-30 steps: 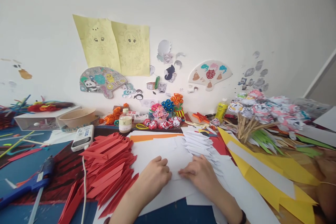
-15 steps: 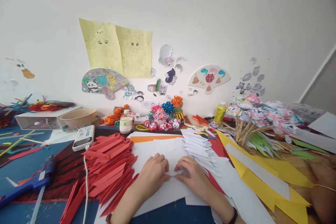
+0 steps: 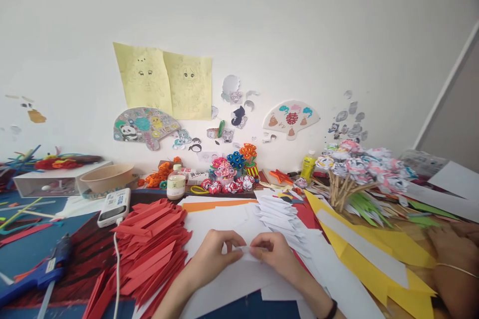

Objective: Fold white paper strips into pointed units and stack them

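Left hand (image 3: 213,254) and right hand (image 3: 271,254), fingers curled nearly closed, are pinching a small white paper piece (image 3: 249,252) between them, near centre, between the red folded strips (image 3: 157,244) at left and white folded stack (image 3: 279,212) at right.

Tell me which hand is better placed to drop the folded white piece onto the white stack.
Right. The right hand pinches the white piece beside the stack of folded white pieces; the left hand sits nearer the red strips.
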A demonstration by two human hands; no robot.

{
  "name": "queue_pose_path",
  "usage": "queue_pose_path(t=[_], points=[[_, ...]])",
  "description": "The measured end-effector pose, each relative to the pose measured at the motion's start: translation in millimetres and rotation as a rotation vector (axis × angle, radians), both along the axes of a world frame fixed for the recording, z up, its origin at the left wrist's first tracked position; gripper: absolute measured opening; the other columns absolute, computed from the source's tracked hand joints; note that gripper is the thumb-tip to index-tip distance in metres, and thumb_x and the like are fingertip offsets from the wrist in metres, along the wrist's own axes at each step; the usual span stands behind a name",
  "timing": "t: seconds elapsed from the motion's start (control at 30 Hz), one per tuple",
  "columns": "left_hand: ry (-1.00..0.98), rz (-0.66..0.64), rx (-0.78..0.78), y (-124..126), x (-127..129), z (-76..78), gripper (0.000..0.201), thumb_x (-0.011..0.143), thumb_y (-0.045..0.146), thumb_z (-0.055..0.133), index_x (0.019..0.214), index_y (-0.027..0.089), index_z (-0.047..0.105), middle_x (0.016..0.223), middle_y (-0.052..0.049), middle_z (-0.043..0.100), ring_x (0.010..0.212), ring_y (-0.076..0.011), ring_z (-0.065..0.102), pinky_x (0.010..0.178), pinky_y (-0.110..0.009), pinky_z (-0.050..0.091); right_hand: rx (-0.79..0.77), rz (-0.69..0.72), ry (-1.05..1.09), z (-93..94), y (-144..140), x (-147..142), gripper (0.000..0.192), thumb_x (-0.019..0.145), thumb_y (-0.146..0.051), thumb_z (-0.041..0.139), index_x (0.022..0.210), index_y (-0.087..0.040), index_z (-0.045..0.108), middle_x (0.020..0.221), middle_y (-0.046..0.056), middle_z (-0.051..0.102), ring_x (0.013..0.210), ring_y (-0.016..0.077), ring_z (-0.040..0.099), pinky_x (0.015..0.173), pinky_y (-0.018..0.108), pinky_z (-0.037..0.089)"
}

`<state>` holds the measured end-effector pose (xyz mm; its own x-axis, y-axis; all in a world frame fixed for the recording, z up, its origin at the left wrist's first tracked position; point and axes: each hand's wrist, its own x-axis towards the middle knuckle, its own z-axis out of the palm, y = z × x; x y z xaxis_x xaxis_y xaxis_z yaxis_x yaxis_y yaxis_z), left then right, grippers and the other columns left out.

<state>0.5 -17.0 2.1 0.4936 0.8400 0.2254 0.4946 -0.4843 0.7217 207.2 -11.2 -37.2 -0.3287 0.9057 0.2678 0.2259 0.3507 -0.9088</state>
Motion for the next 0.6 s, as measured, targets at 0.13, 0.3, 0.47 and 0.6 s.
queue_pose_path(t=[0.13,0.3,0.47,0.6], points=[[-0.003,0.062,0.016,-0.1,-0.1,3.1,0.018,0.081,0.028,0.055,0.086,0.021,0.07,0.072,0.002,0.068,0.066,-0.0119,0.056,0.06,-0.021,0.038,0.016,-0.026,0.021,2.4,0.6,0.5,0.024,0.077,-0.038,0.066,0.076,-0.014,0.069,0.074,0.006,0.068,0.071,0.0188,0.062,0.064,0.026,0.048],[-0.026,0.107,0.043,0.7,3.8,1.1,0.02,0.081,0.027,0.054,0.08,0.019,0.071,0.067,0.001,0.068,0.063,-0.0121,0.057,0.059,-0.021,0.038,0.041,-0.053,0.01,7.1,-2.2,-1.0,0.023,0.078,-0.037,0.065,0.075,-0.015,0.069,0.076,0.006,0.069,0.074,0.02,0.062,0.067,0.027,0.048],[-0.101,0.095,-0.031,0.3,4.3,2.1,0.022,0.08,0.029,0.054,0.08,0.016,0.072,0.07,-0.002,0.071,0.065,-0.0142,0.059,0.059,-0.022,0.04,0.079,-0.096,-0.01,8.8,-4.4,-1.2,0.022,0.077,-0.036,0.066,0.073,-0.015,0.07,0.072,0.006,0.069,0.071,0.0195,0.062,0.066,0.027,0.048],[-0.185,0.055,-0.115,-1.8,5.2,3.9,0.025,0.08,0.03,0.054,0.076,0.013,0.072,0.069,-0.004,0.071,0.061,-0.014,0.059,0.059,-0.022,0.042,0.092,-0.092,0.022,7.9,-2.7,0.1,0.025,0.076,-0.038,0.067,0.068,-0.014,0.067,0.068,0.005,0.066,0.067,0.0181,0.06,0.063,0.026,0.047]])
